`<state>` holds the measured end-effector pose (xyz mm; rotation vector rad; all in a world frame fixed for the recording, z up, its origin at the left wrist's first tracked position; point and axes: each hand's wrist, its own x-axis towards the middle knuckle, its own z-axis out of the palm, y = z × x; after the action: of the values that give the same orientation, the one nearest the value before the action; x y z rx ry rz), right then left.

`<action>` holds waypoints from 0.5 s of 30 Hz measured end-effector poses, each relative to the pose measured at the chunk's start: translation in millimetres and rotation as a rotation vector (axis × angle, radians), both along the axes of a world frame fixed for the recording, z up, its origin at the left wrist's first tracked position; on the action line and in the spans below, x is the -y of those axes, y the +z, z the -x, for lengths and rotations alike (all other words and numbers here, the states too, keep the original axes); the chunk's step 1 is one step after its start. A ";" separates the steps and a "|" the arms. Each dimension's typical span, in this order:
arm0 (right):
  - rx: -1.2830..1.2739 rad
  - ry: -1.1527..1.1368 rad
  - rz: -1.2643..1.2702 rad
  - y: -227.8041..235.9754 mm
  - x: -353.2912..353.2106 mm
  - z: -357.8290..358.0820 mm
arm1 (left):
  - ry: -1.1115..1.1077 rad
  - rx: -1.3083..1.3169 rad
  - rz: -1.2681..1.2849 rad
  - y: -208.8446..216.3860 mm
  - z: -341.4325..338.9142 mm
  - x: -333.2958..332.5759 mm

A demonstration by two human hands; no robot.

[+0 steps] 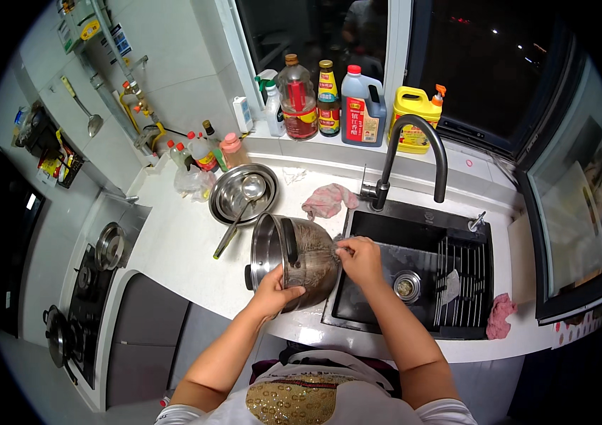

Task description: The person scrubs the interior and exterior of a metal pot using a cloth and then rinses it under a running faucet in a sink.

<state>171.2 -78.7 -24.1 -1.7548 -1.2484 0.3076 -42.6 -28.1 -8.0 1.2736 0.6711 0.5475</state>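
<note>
A steel cooking pot (315, 265) with black handles lies tipped on its side at the counter's front, its mouth facing left. Brown stains cover its outer wall and base. My left hand (272, 292) grips the pot's lower side near the rim, thumb on the outer wall. At the base, on the right, my right hand (359, 256) has its fingers pinched against the metal. A small greyish bit shows at those fingertips, too little to name. Behind the pot, a ladle (250, 191) rests in a steel bowl (243, 170), its handle hanging over the rim.
Right of the pot is a black sink (368, 301) with a drying rack (460, 269) and a tall faucet (414, 131). A pink cloth (329, 201) lies behind it; another rag (501, 316) hangs at the front edge. Bottles (363, 106) line the sill. A stove (92, 304) stands left.
</note>
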 end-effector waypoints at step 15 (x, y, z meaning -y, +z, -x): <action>0.122 0.174 -0.272 -5.2 16.1 45.7 | 0.412 -0.711 -0.933 6.6 -15.9 -3.7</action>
<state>125.6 -94.9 -29.4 -1.4544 -1.4613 0.1235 -26.8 -24.4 -1.4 2.2725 1.3783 0.7923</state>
